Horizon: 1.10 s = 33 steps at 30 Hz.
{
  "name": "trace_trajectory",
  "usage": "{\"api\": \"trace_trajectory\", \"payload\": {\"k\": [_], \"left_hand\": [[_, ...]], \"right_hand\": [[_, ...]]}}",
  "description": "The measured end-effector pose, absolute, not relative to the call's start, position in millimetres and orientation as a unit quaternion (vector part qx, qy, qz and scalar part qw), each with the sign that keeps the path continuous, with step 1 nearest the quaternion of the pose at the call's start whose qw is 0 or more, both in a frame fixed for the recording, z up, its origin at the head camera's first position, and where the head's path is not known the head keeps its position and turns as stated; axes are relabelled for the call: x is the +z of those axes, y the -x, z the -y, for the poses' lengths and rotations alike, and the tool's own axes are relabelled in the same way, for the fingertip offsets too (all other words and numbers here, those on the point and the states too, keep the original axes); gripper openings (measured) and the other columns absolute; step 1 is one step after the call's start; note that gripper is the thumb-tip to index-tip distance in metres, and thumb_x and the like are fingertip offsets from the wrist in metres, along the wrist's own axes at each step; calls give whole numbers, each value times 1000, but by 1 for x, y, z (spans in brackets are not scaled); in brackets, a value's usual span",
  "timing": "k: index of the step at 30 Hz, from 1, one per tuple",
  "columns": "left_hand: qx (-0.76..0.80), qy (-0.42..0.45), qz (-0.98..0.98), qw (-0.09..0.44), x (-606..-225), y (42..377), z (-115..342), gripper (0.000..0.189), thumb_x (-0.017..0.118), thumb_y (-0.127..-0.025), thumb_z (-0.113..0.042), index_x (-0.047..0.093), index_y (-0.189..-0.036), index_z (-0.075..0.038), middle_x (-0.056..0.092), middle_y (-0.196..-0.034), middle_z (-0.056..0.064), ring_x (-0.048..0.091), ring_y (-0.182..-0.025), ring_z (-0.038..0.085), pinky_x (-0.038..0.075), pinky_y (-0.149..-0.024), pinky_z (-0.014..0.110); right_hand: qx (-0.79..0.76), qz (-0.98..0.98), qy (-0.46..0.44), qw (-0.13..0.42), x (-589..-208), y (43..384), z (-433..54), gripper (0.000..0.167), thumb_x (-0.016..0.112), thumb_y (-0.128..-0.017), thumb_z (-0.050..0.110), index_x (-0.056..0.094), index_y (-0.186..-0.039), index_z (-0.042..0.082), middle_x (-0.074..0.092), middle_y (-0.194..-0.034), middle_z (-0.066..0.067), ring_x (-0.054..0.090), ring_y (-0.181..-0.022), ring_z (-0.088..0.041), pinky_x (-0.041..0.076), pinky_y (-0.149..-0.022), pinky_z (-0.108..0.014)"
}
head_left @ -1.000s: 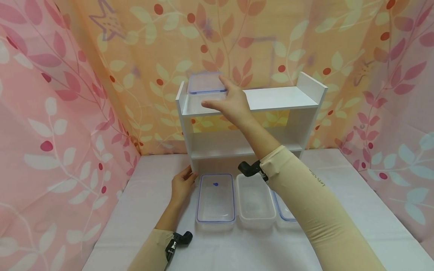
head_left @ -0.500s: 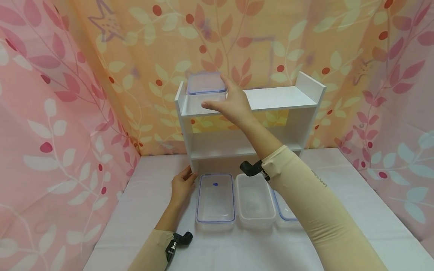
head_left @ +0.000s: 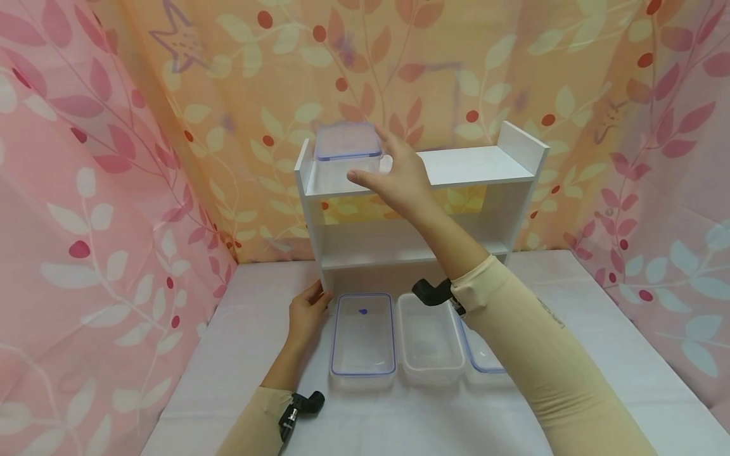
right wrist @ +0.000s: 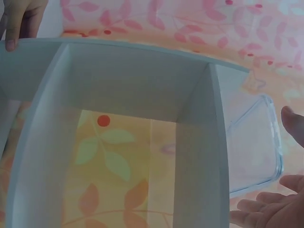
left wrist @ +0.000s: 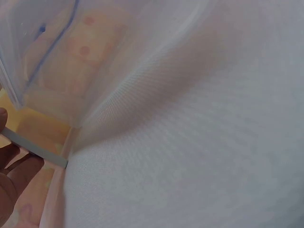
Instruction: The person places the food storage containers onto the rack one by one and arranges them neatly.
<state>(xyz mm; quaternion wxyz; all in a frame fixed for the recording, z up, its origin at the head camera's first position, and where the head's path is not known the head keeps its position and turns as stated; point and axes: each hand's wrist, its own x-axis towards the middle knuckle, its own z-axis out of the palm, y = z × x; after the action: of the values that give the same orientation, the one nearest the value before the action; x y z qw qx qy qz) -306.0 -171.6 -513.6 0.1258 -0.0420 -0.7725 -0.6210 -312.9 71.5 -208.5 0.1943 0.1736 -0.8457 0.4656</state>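
Observation:
A clear food container (head_left: 348,144) with a blue-edged lid sits at the left end of the white shelf's (head_left: 473,166) top board. Beside its right side is my right hand (head_left: 406,176), thumb and fingers spread apart. The right wrist view shows a gap between that thumb and the container (right wrist: 254,147), with the fingertips close to its lower edge. Low on the shelf's left side panel, my left hand (head_left: 307,311) pinches the front edge. In the left wrist view, the panel edge (left wrist: 35,149) lies between the thumb and fingers of the left hand (left wrist: 14,178).
On the table (head_left: 353,424) before the shelf stand a blue-rimmed container (head_left: 364,345), a frosted one (head_left: 431,339) beside it, and another blue-rimmed one (head_left: 480,354) partly behind my right forearm. Patterned curtains (head_left: 239,82) enclose the back and sides.
My right hand has shifted slightly right, away from the container on the top board. The container settles a little lower at first, then stays. My left hand keeps its hold on the panel.

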Motion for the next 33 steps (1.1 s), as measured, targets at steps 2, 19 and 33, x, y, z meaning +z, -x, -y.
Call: {"api": "trace_trajectory", "payload": {"k": [2,19,33], "left_hand": [[-623,38,772,119,-511,305,171,48,69,-98,-7,55,-143,4,57,-142,26,63,-125,38,59,-90,32],[-632,36,763,131,-522,312,168,49,73,-96,-11,59,-142,-1,63,-137,23,64,-124,35,59,-89,30],[-632,32,765,121,-521,311,171,49,72,-97,-13,59,-143,-4,64,-138,18,63,-126,34,58,-91,30]], "right_hand": [[467,841,-182,203,-210,310,-75,93,86,-81,45,39,-159,28,45,-159,8,42,-146,-13,36,-119,-36],[488,804,-229,251,-220,281,-100,80,87,-83,29,49,-153,18,50,-155,0,52,-141,-26,41,-117,-47],[497,789,-248,263,-239,255,-123,76,86,-85,23,50,-152,16,51,-154,-2,49,-142,-26,40,-118,-44]]}}
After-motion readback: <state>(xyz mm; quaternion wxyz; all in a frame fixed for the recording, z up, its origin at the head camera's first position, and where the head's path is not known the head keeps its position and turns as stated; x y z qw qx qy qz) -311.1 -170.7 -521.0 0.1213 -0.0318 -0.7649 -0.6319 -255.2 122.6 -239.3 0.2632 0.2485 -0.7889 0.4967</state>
